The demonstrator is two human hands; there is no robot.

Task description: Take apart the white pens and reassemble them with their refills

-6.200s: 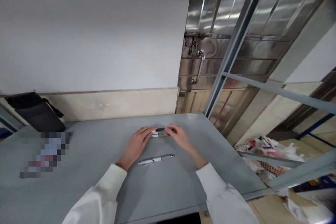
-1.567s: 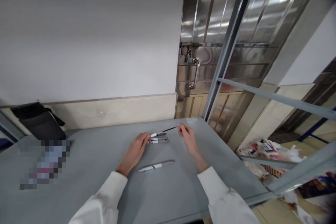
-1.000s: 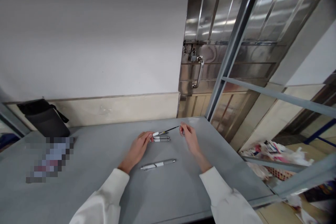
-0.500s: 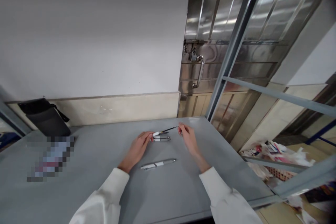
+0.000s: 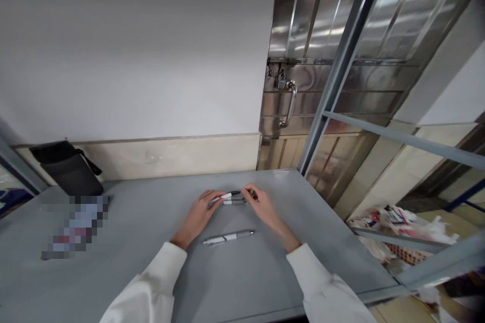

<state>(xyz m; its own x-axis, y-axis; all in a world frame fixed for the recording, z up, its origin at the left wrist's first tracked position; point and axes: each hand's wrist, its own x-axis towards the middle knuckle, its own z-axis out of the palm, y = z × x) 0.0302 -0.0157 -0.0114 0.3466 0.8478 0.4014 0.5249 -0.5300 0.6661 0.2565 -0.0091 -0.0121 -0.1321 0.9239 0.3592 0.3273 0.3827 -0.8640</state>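
My left hand (image 5: 197,214) and my right hand (image 5: 263,207) meet over a white pen (image 5: 230,195) near the far middle of the grey table (image 5: 125,262). The left fingertips pinch its left end, the right fingertips its right end. A second white and silver pen (image 5: 232,202) lies on the table just under it. Another white and silver pen (image 5: 227,236) lies alone between my wrists, nearer to me.
A black pouch (image 5: 66,169) leans against the wall at the back left, with a blurred item (image 5: 74,224) in front of it. A padlocked steel door (image 5: 303,86) and a metal frame post (image 5: 333,86) stand at the right. Litter (image 5: 390,222) lies beyond the table's right edge.
My right hand has moved left toward my left hand. The thin black refill that stuck out of the held pen is now inside it and out of sight.
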